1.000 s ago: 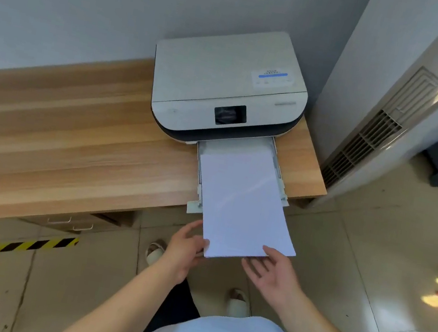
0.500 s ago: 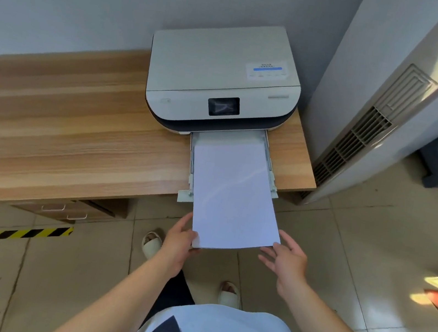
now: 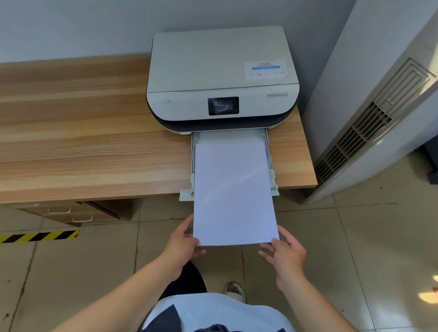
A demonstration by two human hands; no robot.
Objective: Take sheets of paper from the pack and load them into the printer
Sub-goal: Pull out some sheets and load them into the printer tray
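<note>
Your left hand (image 3: 183, 242) pinches the near left corner of the sheets of paper (image 3: 232, 194), which lie partly in the printer (image 3: 220, 79) tray (image 3: 269, 161). Your right hand (image 3: 285, 253), fingers open, steadies the right corner. Push evenly, keeping edges square between the guides.

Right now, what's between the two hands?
Head view: only the near edge of the paper stack spans from left hand to right hand. Its far end lies in the printer tray.
</note>
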